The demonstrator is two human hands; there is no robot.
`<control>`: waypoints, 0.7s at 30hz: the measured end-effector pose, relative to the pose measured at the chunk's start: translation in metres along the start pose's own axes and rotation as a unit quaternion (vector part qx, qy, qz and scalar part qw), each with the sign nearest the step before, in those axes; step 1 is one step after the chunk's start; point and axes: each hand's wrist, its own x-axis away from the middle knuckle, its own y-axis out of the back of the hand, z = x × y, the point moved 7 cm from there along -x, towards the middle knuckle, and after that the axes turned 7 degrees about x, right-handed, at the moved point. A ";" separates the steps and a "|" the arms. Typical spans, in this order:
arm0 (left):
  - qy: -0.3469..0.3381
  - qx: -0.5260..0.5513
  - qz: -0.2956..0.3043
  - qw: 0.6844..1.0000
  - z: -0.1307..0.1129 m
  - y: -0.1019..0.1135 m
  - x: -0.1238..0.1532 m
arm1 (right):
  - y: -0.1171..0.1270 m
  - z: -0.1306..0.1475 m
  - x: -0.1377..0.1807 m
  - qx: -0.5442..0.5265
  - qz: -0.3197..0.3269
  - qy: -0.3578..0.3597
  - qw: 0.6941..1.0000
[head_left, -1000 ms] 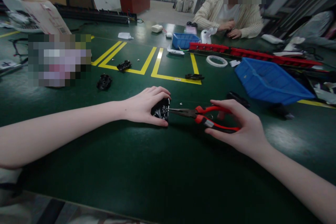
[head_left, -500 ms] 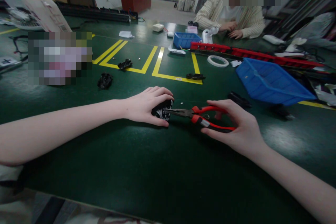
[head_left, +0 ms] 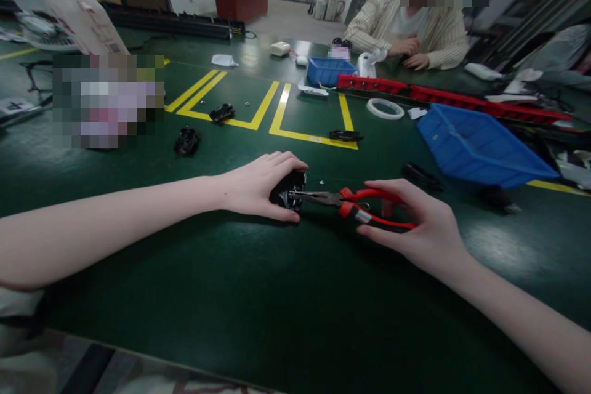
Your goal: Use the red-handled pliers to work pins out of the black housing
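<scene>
My left hand (head_left: 263, 188) is closed around a small black plastic part (head_left: 294, 188), fingers over its far side and thumb on the near side. In my right hand (head_left: 418, 212) are long-nose pliers (head_left: 344, 200) with red and black handles, gripped with the fingers on one handle and the thumb by the other. The pliers' narrow jaws point left and their tips reach the open face of the black part. Whether the tips pinch anything there is too small to tell. A tiny white scrap (head_left: 322, 182) lies just beyond the jaws.
Black parts (head_left: 187, 140) lie on the green table (head_left: 295, 295), some near yellow tape outlines (head_left: 314, 138). A blue bin (head_left: 484, 144) stands right, behind more black pieces (head_left: 422, 176). Beyond are a white tape ring (head_left: 385, 109), a red strip (head_left: 443, 97) and a seated person (head_left: 406, 34).
The view has shifted very slightly. Both hands, the black part and the pliers keep nearly the same position, with the jaw tips still at the part.
</scene>
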 end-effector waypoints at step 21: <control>-0.039 0.049 -0.021 0.998 -0.008 0.008 0.002 | 0.001 0.006 0.002 -0.003 -0.005 0.037 0.999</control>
